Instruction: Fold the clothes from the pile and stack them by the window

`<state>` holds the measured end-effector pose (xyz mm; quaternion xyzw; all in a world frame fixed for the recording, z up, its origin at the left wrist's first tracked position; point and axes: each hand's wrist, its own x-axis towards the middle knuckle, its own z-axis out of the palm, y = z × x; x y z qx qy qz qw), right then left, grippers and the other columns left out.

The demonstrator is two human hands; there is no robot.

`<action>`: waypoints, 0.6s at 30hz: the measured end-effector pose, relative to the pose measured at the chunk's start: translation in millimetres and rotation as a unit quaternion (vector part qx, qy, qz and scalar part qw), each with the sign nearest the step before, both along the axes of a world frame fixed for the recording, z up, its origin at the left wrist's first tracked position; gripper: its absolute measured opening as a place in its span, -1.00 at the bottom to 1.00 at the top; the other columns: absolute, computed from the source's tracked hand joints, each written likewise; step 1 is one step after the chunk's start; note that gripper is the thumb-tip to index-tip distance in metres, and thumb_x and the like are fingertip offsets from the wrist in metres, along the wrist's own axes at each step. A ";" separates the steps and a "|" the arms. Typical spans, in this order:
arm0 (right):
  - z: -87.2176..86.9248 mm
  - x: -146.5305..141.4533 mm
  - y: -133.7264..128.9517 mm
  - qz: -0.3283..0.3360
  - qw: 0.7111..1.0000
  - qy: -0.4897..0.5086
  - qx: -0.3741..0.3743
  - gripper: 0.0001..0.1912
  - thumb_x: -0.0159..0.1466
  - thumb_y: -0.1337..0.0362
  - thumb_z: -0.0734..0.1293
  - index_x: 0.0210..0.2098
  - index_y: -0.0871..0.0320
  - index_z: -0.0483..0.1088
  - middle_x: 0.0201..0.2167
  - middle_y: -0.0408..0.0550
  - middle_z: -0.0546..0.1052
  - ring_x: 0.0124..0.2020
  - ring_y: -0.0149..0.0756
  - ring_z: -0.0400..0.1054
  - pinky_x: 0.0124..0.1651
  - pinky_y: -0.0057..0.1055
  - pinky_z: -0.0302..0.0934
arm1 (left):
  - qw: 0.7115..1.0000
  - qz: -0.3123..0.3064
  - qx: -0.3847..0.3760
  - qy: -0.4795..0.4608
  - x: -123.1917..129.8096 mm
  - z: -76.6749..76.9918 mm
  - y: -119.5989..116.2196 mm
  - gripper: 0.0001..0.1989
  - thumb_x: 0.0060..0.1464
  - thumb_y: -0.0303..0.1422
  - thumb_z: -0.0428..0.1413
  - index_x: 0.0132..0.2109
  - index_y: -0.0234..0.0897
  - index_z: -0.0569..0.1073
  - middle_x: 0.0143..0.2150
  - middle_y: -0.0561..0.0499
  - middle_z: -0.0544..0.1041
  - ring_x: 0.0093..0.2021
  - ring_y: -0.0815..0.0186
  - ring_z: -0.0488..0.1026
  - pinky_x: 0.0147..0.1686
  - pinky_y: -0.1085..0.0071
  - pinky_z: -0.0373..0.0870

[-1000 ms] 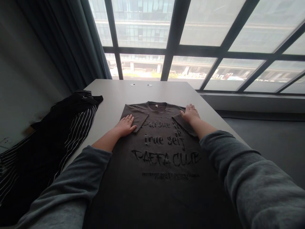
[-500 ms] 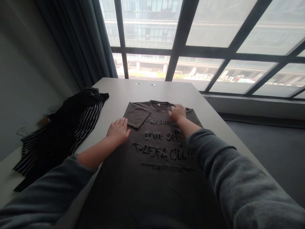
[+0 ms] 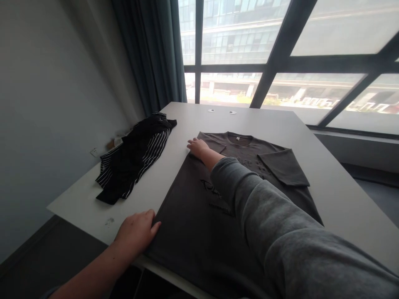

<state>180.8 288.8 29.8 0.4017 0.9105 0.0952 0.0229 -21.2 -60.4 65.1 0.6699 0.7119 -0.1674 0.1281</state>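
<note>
A dark grey short-sleeved T-shirt (image 3: 190, 216) with black lettering lies front side up, its collar toward the window. My right hand (image 3: 198, 147) reaches across it to the left sleeve side, fingers curled down on the cloth at the edge; the thumb is hidden. Close to the hem, my left hand (image 3: 137, 228) is closed at the shirt's left side edge, its thumb against the cloth. Both sleeves lie turned inward over the front. My right forearm covers much of the lettering.
The shirt rests on a white table (image 3: 183, 120). Black clothing with white stripes (image 3: 134, 158) lies in a heap along the table's left side. Two small round discs (image 3: 232, 112) sit near the far edge. Beyond are a curtain (image 3: 152, 54) and large windows.
My right hand has moved from the right shoulder to the left sleeve side. My left hand has come down toward the hem. The right sleeve is now folded inward, and the view has turned left.
</note>
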 end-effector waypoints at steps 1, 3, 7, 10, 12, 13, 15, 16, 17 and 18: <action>-1.4 -1.4 1.6 0.006 1.000 -0.008 -0.001 -0.59 0.45 0.38 0.20 0.15 0.11 0.58 0.26 0.15 0.51 0.25 0.05 0.31 0.18 -0.15 0.32 | 1.000 0.006 -0.001 -0.006 0.5 3.4 -3.9 -0.82 0.38 -0.23 0.05 -0.09 -0.15 0.51 -0.09 -0.13 0.68 -0.04 0.04 0.62 -0.14 0.22 0.35; -3.1 -1.1 3.8 0.020 1.000 -0.015 0.003 -0.62 0.46 0.38 0.20 0.10 0.16 0.58 0.20 0.19 0.56 0.23 0.04 0.33 0.16 -0.17 0.31 | 0.999 0.022 -0.001 -0.024 1.3 9.3 -10.4 -0.86 0.38 -0.28 0.04 -0.13 -0.17 0.47 -0.12 -0.11 0.66 -0.05 0.08 0.61 -0.17 0.27 0.31; -3.2 4.0 6.8 0.040 0.999 -0.027 0.019 -0.64 0.48 0.41 0.18 0.07 0.19 0.57 0.13 0.21 0.60 0.21 0.02 0.34 0.15 -0.19 0.28 | 0.994 0.079 0.000 -0.079 1.5 14.2 -19.4 -0.95 0.37 -0.35 0.04 -0.11 -0.17 0.39 -0.20 -0.01 0.63 -0.16 0.17 0.60 -0.27 0.34 0.22; -3.4 7.6 12.0 0.050 0.998 -0.036 0.023 -0.64 0.47 0.42 0.19 0.10 0.18 0.56 0.12 0.18 0.60 0.21 0.02 0.34 0.15 -0.18 0.27 | 0.987 0.105 0.001 -0.122 0.4 13.3 -24.0 -0.96 0.37 -0.36 0.05 -0.06 -0.16 0.37 -0.22 0.04 0.61 -0.20 0.22 0.59 -0.29 0.36 0.20; -4.6 9.9 16.5 0.051 0.998 -0.040 0.028 -0.63 0.47 0.41 0.20 0.12 0.16 0.56 0.14 0.18 0.58 0.20 0.02 0.34 0.17 -0.15 0.27 | 0.983 0.113 -0.004 -0.141 -0.8 13.9 -26.5 -0.94 0.36 -0.36 0.06 -0.04 -0.16 0.37 -0.21 0.05 0.60 -0.19 0.23 0.58 -0.29 0.38 0.20; -5.4 11.1 18.7 0.048 0.998 -0.040 0.031 -0.63 0.46 0.40 0.20 0.12 0.16 0.56 0.15 0.18 0.57 0.20 0.03 0.34 0.18 -0.14 0.27 | 0.983 0.113 -0.006 -0.143 -1.4 15.2 -27.7 -0.95 0.36 -0.36 0.06 -0.05 -0.17 0.37 -0.21 0.05 0.60 -0.19 0.23 0.57 -0.29 0.38 0.19; -6.8 13.5 22.0 0.040 0.998 -0.039 0.039 -0.64 0.46 0.39 0.20 0.09 0.17 0.58 0.19 0.20 0.53 0.21 0.06 0.32 0.18 -0.10 0.27 | 0.986 0.106 -0.013 -0.130 -2.1 19.9 -30.2 -0.96 0.36 -0.35 0.05 -0.13 -0.17 0.37 -0.25 0.04 0.59 -0.20 0.22 0.56 -0.30 0.37 0.17; -7.0 14.9 22.9 0.035 0.998 -0.038 0.043 -0.64 0.46 0.40 0.20 0.07 0.18 0.60 0.20 0.22 0.51 0.21 0.07 0.31 0.18 -0.09 0.27 | 0.988 0.098 -0.016 -0.121 -2.1 23.2 -31.4 -0.91 0.37 -0.33 0.05 -0.18 -0.17 0.36 -0.28 0.04 0.58 -0.22 0.21 0.56 -0.31 0.36 0.15; -6.9 16.6 23.3 0.031 0.998 -0.035 0.047 -0.64 0.46 0.40 0.20 0.05 0.19 0.61 0.21 0.23 0.49 0.22 0.08 0.31 0.18 -0.07 0.28 | 0.989 0.089 -0.019 -0.112 -1.6 27.0 -32.6 -0.87 0.37 -0.32 0.04 -0.23 -0.17 0.34 -0.31 0.05 0.56 -0.24 0.21 0.55 -0.32 0.35 0.13; -6.2 18.4 23.4 0.026 0.998 -0.032 0.051 -0.64 0.46 0.41 0.20 0.04 0.20 0.61 0.21 0.24 0.48 0.21 0.09 0.30 0.17 -0.06 0.28 | 0.991 0.079 -0.022 -0.107 -0.6 31.1 -33.8 -0.84 0.37 -0.32 0.03 -0.25 -0.17 0.32 -0.33 0.05 0.55 -0.26 0.20 0.54 -0.33 0.35 0.11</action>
